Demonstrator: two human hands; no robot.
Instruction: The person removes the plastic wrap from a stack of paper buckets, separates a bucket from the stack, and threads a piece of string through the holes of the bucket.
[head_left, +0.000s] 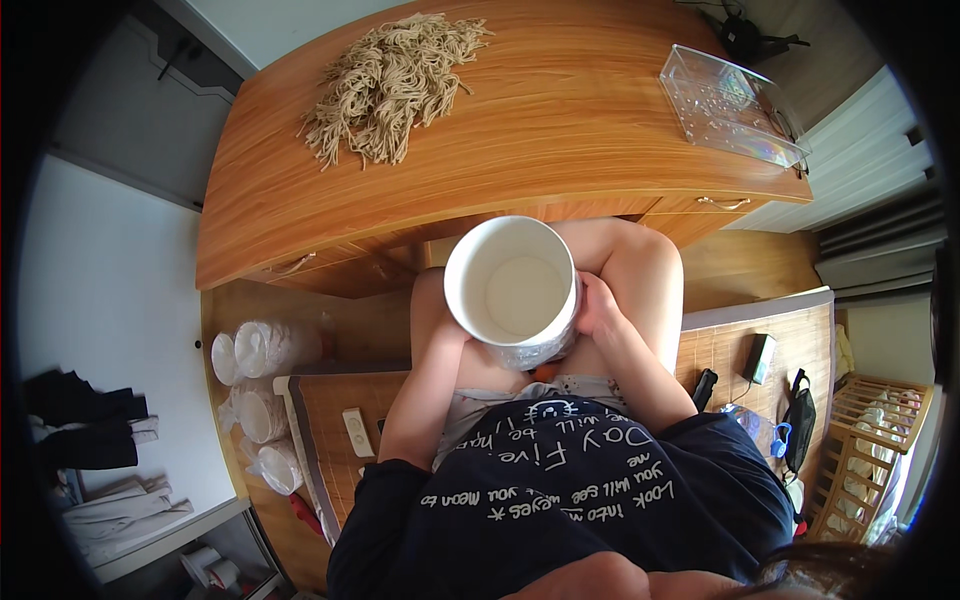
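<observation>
A large white round tub, looking like a paper bucket, is held between my hands over my lap. Its open mouth faces up, and the inside looks bare down to the round bottom. Crinkled clear plastic film shows around its lower near side. My left hand grips the tub's left side, its fingers mostly hidden behind the wall. On the right side my right hand is closed against the tub, the fingertips out of sight. Whether more tubs are nested underneath, I cannot tell.
A wooden desk stands in front, bearing a heap of beige cords and a clear plastic tray with small bits. Plastic-wrapped white tubs stand on the floor at left. A power strip lies on the mat seat.
</observation>
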